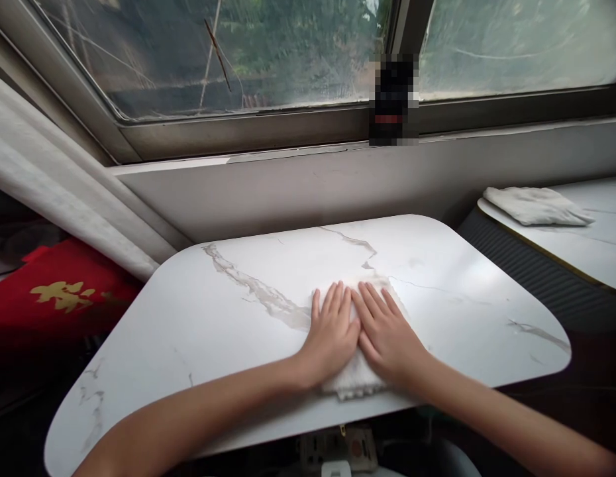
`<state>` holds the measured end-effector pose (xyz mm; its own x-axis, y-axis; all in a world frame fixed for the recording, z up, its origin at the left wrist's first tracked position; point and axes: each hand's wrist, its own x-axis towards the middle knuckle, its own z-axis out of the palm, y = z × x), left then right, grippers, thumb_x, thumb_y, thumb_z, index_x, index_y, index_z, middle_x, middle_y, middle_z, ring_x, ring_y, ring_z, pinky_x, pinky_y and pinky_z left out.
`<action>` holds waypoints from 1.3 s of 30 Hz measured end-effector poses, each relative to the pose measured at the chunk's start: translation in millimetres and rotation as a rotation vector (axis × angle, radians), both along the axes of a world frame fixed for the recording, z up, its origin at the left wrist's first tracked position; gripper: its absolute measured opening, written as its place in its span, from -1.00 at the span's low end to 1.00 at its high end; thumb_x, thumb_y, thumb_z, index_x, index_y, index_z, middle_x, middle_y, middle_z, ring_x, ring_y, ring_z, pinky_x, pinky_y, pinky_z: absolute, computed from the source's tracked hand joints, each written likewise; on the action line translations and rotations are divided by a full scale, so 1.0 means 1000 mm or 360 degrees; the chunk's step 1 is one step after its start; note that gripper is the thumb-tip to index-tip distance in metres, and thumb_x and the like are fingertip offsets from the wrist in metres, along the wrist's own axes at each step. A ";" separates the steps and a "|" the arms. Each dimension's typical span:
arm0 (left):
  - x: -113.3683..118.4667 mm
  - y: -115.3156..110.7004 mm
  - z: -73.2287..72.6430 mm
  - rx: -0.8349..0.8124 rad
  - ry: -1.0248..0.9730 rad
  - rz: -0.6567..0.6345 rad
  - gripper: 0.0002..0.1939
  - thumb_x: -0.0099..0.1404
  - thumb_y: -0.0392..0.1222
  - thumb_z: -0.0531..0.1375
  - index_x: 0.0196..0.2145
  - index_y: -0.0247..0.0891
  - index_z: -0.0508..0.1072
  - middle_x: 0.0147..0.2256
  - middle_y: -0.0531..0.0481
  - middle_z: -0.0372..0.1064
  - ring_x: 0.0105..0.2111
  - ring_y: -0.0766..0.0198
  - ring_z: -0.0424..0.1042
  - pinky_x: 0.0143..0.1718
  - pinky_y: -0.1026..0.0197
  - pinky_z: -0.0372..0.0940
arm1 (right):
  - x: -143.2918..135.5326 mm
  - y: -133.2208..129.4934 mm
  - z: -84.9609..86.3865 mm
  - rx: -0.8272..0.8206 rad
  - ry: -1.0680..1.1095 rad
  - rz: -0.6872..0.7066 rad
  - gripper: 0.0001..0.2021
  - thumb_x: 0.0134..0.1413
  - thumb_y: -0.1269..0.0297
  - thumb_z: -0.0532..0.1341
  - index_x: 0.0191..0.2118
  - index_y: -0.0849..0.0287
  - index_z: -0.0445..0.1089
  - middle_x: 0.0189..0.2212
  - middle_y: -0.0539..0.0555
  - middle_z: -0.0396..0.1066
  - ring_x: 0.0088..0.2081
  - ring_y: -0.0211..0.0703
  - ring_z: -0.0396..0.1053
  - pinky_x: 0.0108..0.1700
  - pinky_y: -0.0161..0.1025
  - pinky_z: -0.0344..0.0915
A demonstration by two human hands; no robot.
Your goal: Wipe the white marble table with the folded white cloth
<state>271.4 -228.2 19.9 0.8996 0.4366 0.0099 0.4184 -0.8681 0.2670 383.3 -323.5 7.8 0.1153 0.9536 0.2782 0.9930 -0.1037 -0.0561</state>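
A white cloth (360,377) lies spread on a white marble-patterned tabletop (228,331), near its front edge. My left hand (332,331) rests flat on the cloth with its fingers stretched forward. Beside it, my right hand (385,331) is laid flat on the same cloth, fingers extended and slightly apart. The thumbs come close together in the middle. Both palms cover much of the cloth, so only its edges show around them.
Behind the table runs a wall (298,192) below a window (238,59). A white curtain (64,152) and red fabric with gold lettering (59,295) are at left. At right, a folded white cloth (536,205) lies on another marble-patterned surface (596,248).
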 end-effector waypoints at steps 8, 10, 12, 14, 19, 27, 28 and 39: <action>0.081 0.126 -0.010 0.0169 -0.0172 0.0254 -0.49 0.38 -0.25 -0.21 0.25 -0.39 0.05 0.27 -0.10 -0.05 0.27 0.22 -0.12 0.27 -0.02 -0.30 | 0.060 0.137 0.005 -0.0136 0.0077 -0.0243 -0.46 0.21 0.30 -0.16 0.28 0.40 -0.01 0.29 0.28 -0.06 0.30 0.03 -0.16 0.26 0.02 -0.19; 0.094 0.153 -0.011 0.0168 -0.0192 0.0246 -0.50 0.37 -0.26 -0.20 0.23 -0.35 0.08 0.26 -0.08 -0.02 0.26 0.24 -0.08 0.27 -0.01 -0.28 | 0.068 0.162 0.004 -0.0120 0.0095 -0.0294 -0.46 0.21 0.31 -0.15 0.28 0.40 -0.02 0.29 0.29 -0.07 0.30 0.02 -0.16 0.26 0.01 -0.20; 0.102 0.172 -0.011 0.0191 -0.0212 0.0269 -0.51 0.37 -0.26 -0.19 0.22 -0.33 0.11 0.25 -0.09 0.00 0.25 0.24 -0.06 0.26 -0.01 -0.27 | 0.075 0.181 0.003 -0.0097 0.0103 -0.0304 -0.46 0.20 0.33 -0.14 0.27 0.41 -0.01 0.28 0.29 -0.06 0.30 0.01 -0.15 0.26 0.00 -0.21; 0.107 0.184 -0.011 0.0216 -0.0231 0.0314 -0.51 0.36 -0.28 -0.18 0.21 -0.33 0.12 0.24 -0.09 0.03 0.24 0.23 -0.04 0.26 -0.01 -0.26 | 0.080 0.195 0.002 -0.0069 0.0104 -0.0288 -0.46 0.20 0.34 -0.13 0.27 0.40 0.01 0.28 0.28 -0.03 0.29 0.00 -0.13 0.26 -0.02 -0.21; 0.112 0.191 -0.013 0.0248 -0.0244 0.0397 -0.51 0.36 -0.29 -0.19 0.21 -0.36 0.12 0.23 -0.12 0.05 0.24 0.21 -0.02 0.25 -0.03 -0.24 | 0.086 0.207 0.002 -0.0016 0.0127 -0.0286 -0.49 0.22 0.34 -0.12 0.26 0.32 0.04 0.27 0.25 -0.01 0.29 -0.01 -0.12 0.25 -0.05 -0.20; 0.090 0.162 -0.012 0.0193 -0.0224 0.0407 -0.48 0.37 -0.25 -0.20 0.24 -0.40 0.05 0.27 -0.13 -0.07 0.27 0.21 -0.11 0.27 -0.04 -0.30 | 0.066 0.176 0.004 -0.0056 0.0187 -0.0336 -0.47 0.21 0.31 -0.06 0.28 0.24 0.01 0.30 0.26 -0.11 0.30 0.11 -0.20 0.24 -0.02 -0.16; 0.083 0.154 -0.012 0.0192 -0.0222 0.0383 -0.48 0.37 -0.25 -0.20 0.25 -0.40 0.05 0.27 -0.12 -0.07 0.27 0.21 -0.12 0.27 -0.04 -0.30 | 0.060 0.168 0.003 -0.0051 0.0202 -0.0336 -0.47 0.21 0.30 -0.06 0.29 0.24 0.00 0.31 0.26 -0.13 0.31 0.12 -0.23 0.25 -0.02 -0.17; -0.041 0.039 -0.004 0.0146 -0.0172 -0.0056 -0.49 0.41 -0.17 -0.17 0.27 -0.32 -0.03 0.29 -0.11 -0.15 0.29 0.20 -0.22 0.28 -0.07 -0.31 | -0.043 0.025 0.000 -0.0281 0.0752 -0.0141 -0.37 0.18 0.28 -0.06 0.34 0.26 -0.25 0.34 0.14 -0.53 0.30 -0.04 -0.65 0.29 0.09 -0.48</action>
<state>230.3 -189.7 16.4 0.9057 0.3979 0.1462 0.3607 -0.9045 0.2276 340.0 -298.0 8.2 0.2718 0.9623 0.0115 0.8503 -0.2346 -0.4710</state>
